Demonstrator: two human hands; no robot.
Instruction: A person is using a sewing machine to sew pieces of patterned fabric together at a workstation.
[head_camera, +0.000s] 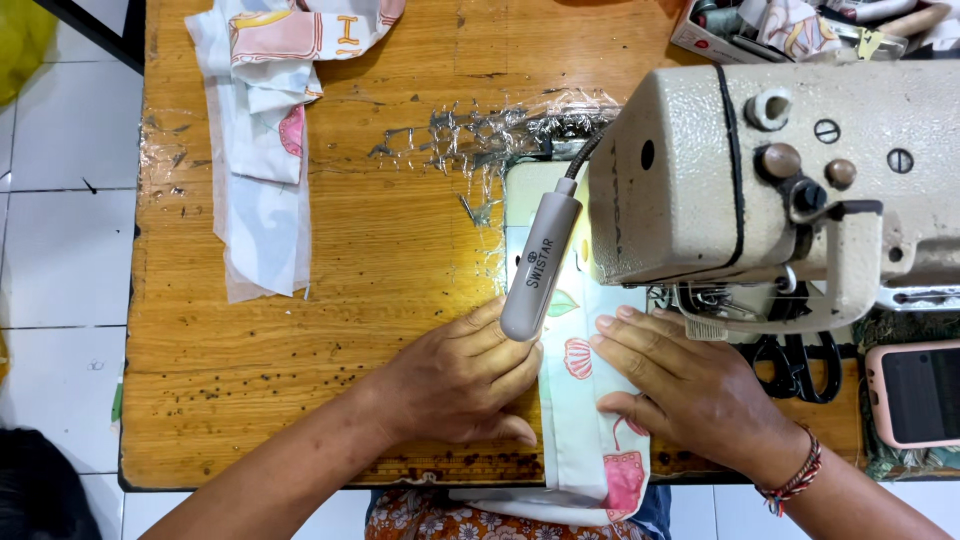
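A narrow strip of pale printed fabric (598, 450) with pink shell motifs runs from the table's near edge up under the head of a beige sewing machine (760, 180). My left hand (462, 378) lies flat on the wooden table, its fingertips pressing the strip's left edge. My right hand (690, 385) presses the strip's right side just below the machine head, thumb on the cloth. A grey gooseneck lamp (540, 262) hangs over the strip between my hands. The needle area is hidden by the machine head.
A pile of similar printed fabric pieces (265, 130) lies at the table's far left. Black scissors (795, 365) and a pink-cased phone (915, 392) sit to the right of my right hand. A box of odds and ends (790, 25) stands behind the machine. Torn clear tape (480, 135) sticks to the wood.
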